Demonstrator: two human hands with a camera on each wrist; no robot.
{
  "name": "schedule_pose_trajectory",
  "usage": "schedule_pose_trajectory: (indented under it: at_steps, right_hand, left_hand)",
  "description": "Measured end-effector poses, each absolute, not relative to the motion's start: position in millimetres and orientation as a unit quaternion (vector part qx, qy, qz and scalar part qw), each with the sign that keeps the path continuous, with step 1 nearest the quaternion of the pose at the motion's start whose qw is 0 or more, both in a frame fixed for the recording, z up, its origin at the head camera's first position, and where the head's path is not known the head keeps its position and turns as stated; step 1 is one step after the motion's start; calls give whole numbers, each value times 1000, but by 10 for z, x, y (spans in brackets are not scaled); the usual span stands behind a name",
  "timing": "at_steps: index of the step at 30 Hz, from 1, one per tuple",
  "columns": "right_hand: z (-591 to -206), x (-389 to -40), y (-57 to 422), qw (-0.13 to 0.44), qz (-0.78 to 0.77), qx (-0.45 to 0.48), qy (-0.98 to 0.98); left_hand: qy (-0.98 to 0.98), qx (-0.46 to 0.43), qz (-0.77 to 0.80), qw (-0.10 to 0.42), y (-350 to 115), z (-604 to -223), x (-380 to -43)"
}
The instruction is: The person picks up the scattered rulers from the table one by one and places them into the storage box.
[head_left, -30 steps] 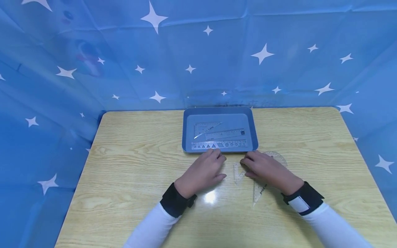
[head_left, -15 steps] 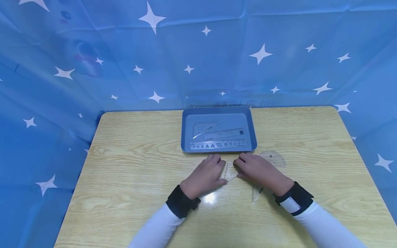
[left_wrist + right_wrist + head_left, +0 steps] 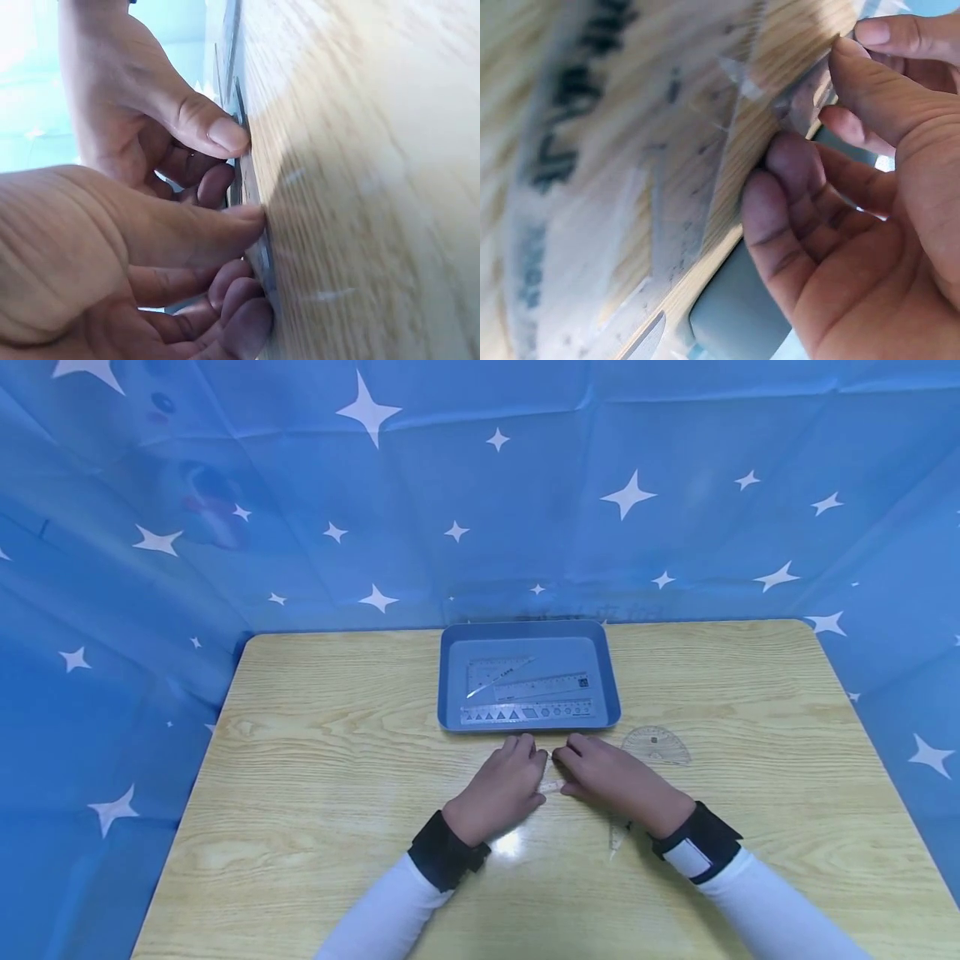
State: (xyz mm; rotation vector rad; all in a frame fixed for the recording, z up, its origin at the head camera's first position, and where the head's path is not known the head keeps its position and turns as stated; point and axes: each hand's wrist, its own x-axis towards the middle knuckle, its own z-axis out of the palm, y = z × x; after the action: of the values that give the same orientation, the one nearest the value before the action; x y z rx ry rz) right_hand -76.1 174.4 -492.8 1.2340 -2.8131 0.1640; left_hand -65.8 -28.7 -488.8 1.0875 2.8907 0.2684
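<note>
Between my two hands is a small clear triangular set square [image 3: 552,787], lying close over the table just in front of the blue tray. My right hand [image 3: 611,781] pinches its right side, thumb [image 3: 855,71] and fingertips at the thin plastic. On the other side my left hand [image 3: 498,789] holds the left edge, thumb [image 3: 232,229] on one face and fingers curled under. The hands nearly meet, and they cover most of the piece. Partly beneath the right hand lies a larger clear set square [image 3: 617,837] with dark lettering.
The blue tray [image 3: 581,652] stands at the table's back edge. In it lie a set square [image 3: 483,673], a straight ruler [image 3: 543,687] and a stencil ruler [image 3: 528,712]. A clear protractor [image 3: 656,745] is on the wooden table [image 3: 315,735], behind the right hand.
My right hand has moved left, bringing the small set square over to the left hand. The left hand has shifted slightly right and now grips its edge. More of the protractor shows.
</note>
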Motion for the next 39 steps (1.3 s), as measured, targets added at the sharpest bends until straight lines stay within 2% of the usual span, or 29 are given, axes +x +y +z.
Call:
schedule_pose_trajectory:
  at_steps: [7, 15, 27, 39]
  right_hand:
    - [-4946, -746, 1681, 29, 71, 386, -919]
    - [-4931, -757, 1637, -30, 94, 349, -932]
    - [-4932, -797, 1633, -93, 136, 320, -933]
    - [-4911, -810, 1622, -108, 137, 310, -935]
  left_hand:
    - [940, 299, 157, 53, -226, -4924, -636]
    - [944, 245, 200, 95, -197, -4885, -660]
    - [940, 250, 203, 109, -198, -4890, -657]
    - [940, 221, 222, 136, -207, -4880, -646]
